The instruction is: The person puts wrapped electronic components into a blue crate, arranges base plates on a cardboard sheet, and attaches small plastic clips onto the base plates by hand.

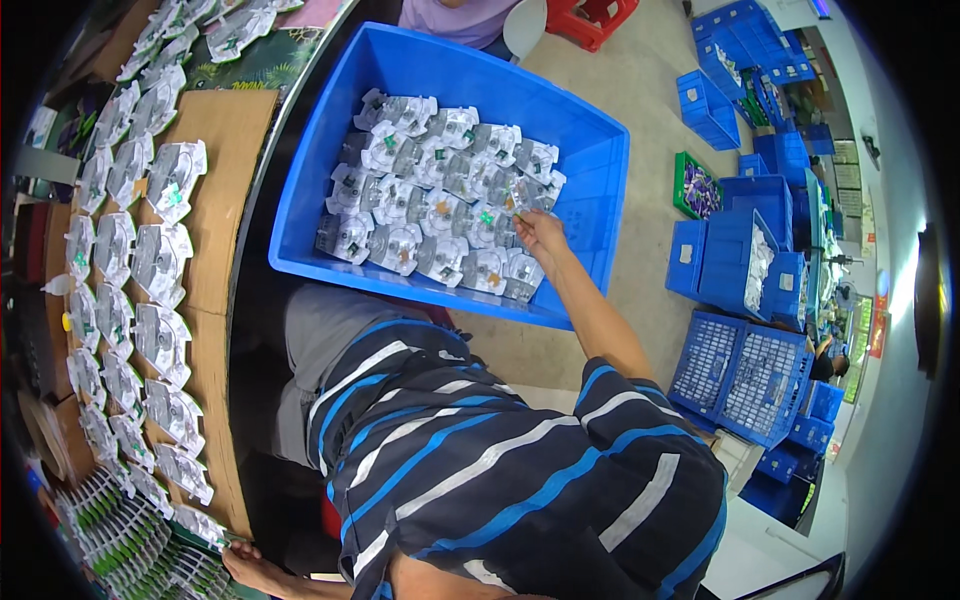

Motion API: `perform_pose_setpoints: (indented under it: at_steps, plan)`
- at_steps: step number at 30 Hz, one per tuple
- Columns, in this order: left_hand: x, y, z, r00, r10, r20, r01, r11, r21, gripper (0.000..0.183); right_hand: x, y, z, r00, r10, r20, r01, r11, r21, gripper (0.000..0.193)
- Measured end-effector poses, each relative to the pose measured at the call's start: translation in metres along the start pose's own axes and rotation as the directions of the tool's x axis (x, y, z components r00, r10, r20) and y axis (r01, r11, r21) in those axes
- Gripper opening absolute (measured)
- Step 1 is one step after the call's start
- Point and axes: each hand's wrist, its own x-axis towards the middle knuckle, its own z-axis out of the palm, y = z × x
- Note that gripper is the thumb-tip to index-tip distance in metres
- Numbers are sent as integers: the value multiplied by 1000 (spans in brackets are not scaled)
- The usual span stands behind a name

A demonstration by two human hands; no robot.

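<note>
The right hand (540,232) reaches out over a large blue plastic crate (590,160) that sits on the floor beside the person's knees, its fingers pinched together on the edge of one clear blister pack (520,205) near the right end of the heap. The crate holds a dense layer of such packs, each a rounded clear shell over a grey part with a small green or orange tag (the tags are too small to tell more). The left hand (250,565) lies far away at the lower left corner of the view, resting by the near edge of the counter (225,330), its fingertips touching a blister pack at the counter's edge (200,522); whether it grips that pack cannot be told. Along the counter, on brown cardboard sheets (235,135), rows of the same packs (150,260) run in overlapping lines away from the person. The person wears a dark shirt with blue and white stripes (500,460) and grey trousers. To the right, well apart, stand stacks of smaller blue crates (740,375) on the floor, and a red stool (590,18) stands beyond the big crate.
</note>
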Motion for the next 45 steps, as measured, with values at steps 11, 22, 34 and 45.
perform_pose_setpoints:
  at_steps: [11,22,34,45]
  plan:
    - [-33,81,37,982,174,69,-166,980,-105,27,46,23,-13,989,-147,24,149,961,-235,63]
    - [-168,163,274,611,140,779,-78,990,-116,26,-47,-13,27,951,-286,115,294,731,-616,54]
    - [-234,104,391,134,-33,990,-104,993,47,16,-206,4,116,618,-389,684,771,473,-427,30]
    - [-202,112,339,-64,-129,990,-162,980,118,33,-41,-3,71,625,-405,667,743,49,-667,18]
